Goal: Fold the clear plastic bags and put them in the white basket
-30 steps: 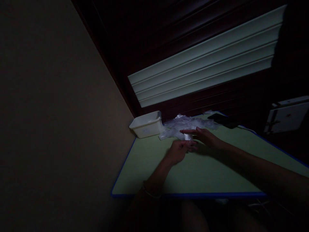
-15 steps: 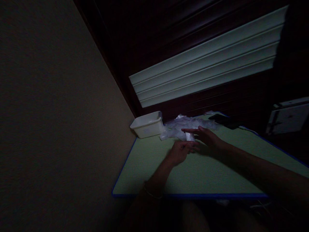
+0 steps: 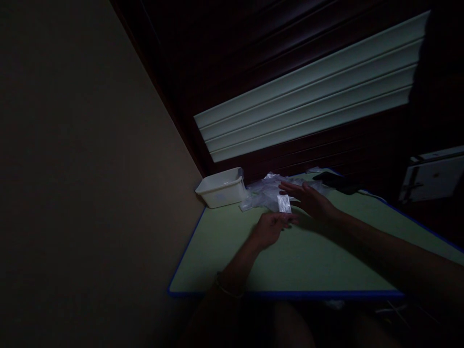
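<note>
1. Between your hands, in front of the heap, is the packet (image 3: 284, 205), pale and shiny. It seems to be held off the table; its contents, if any, are too dim to tell.
2. Your left hand (image 3: 269, 229) pinches the packet's lower end, thumb and fingers drawn close together, probably to leave most of the broad face uncovered.
3. Your right hand (image 3: 311, 200) is spread wide, fingers extended, just beside the packet's right edge. Whether a finger touches it, I cannot tell; the loose spread suggests your left hand carries the weight.
4. Just behind lies the heap (image 3: 261, 197) of clear plastic, loosely piled, perhaps set there to be within reach of both hands.
5. Left of the heap is the tub (image 3: 223, 194), white and open-topped, near the wall (image 3: 108, 193), likely tucked there to give your forearms room.
6. Right of the heap sits a dark slab (image 3: 337, 182), too dim to name, with a pale cord (image 3: 372, 195) beside it, both apart from your hands, perhaps to spare the working spot.
7. Under everything runs the green table (image 3: 308, 270), blue along its rim.
</note>
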{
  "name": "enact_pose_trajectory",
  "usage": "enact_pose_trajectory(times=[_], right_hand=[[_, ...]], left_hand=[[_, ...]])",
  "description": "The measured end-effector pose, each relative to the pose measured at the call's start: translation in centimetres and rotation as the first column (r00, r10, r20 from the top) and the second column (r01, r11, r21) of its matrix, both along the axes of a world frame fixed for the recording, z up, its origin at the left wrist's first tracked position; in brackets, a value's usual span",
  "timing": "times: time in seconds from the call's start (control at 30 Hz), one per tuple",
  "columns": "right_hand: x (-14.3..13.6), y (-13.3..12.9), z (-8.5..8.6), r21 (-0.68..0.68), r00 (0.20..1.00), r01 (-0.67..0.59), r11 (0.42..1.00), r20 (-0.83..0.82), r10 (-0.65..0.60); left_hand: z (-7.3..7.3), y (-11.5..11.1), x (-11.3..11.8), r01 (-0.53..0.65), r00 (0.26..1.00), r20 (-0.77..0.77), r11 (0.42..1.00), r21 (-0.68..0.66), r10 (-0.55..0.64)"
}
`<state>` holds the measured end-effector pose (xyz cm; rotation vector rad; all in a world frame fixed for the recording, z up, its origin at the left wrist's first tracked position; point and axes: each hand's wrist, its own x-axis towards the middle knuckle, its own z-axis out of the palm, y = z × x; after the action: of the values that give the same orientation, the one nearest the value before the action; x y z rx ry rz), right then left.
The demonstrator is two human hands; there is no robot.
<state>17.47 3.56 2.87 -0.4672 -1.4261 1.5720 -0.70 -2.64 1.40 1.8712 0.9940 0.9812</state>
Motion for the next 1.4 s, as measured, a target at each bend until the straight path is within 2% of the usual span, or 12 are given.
enact_pose_trajectory(times=[0.17, 0.27, 0.37, 0.5, 0.67, 0.77, 0.93, 1.13, 1.3, 1.4], right_hand=[[-0.6, -0.4, -1.2, -0.064, 0.991, -0.125, 0.990, 0.037, 0.127], [-1.1, -0.6, -2.0, -0.098, 0.972, -0.233, 0.967, 0.002, 0.235], [-1.5, -0.8, -2.4, -0.095, 0.956, -0.292, 0.952, -0.023, 0.291], [-1.7, -1.7, -1.6, -0.203, 0.963, -0.266, 0.942, -0.093, 0.252], [-1.2, -2.6, -0.1, -0.278, 0.951, -0.309, 0.910, -0.096, 0.293], [-0.8, -2.6, 0.4, -0.266, 0.959, -0.282, 0.922, -0.043, 0.281], [-0.3, -2.4, 0.6, -0.138, 0.965, -0.250, 0.958, 0.047, 0.258], [-0.2, -1.9, 0.8, -0.019, 0.979, -0.133, 0.991, 0.153, 0.134], [0.2, -0.2, 0.7, 0.117, 0.999, 0.049, 0.992, 0.012, -0.050], [0.5, 0.9, 0.1, 0.099, 0.994, 0.112, 0.989, -0.030, -0.110]], left_hand=[[-0.2, 0.5, -0.1, -0.070, 0.997, 0.026, 0.998, -0.005, 0.070], [-0.4, 0.7, -0.1, -0.105, 0.994, 0.040, 0.994, -0.011, 0.105], [-0.4, 0.7, 0.0, -0.096, 0.992, 0.076, 0.995, -0.005, 0.096], [-0.3, 0.4, 0.2, -0.053, 0.995, 0.079, 0.998, -0.020, 0.054], [-0.3, 0.0, 0.4, -0.008, 0.998, 0.059, 0.999, -0.053, 0.011], [-0.4, -0.1, 0.5, 0.034, 0.998, 0.058, 0.999, -0.039, -0.032], [-0.3, -0.1, 0.5, 0.060, 0.997, 0.044, 0.998, -0.024, -0.059], [0.0, -0.4, 0.7, 0.049, 0.998, 0.047, 0.998, -0.045, -0.047], [-0.2, -0.7, 0.9, 0.104, 0.995, 0.021, 0.992, -0.067, -0.103], [-0.3, -0.6, 0.7, 0.102, 0.995, 0.005, 0.993, -0.055, -0.102]])
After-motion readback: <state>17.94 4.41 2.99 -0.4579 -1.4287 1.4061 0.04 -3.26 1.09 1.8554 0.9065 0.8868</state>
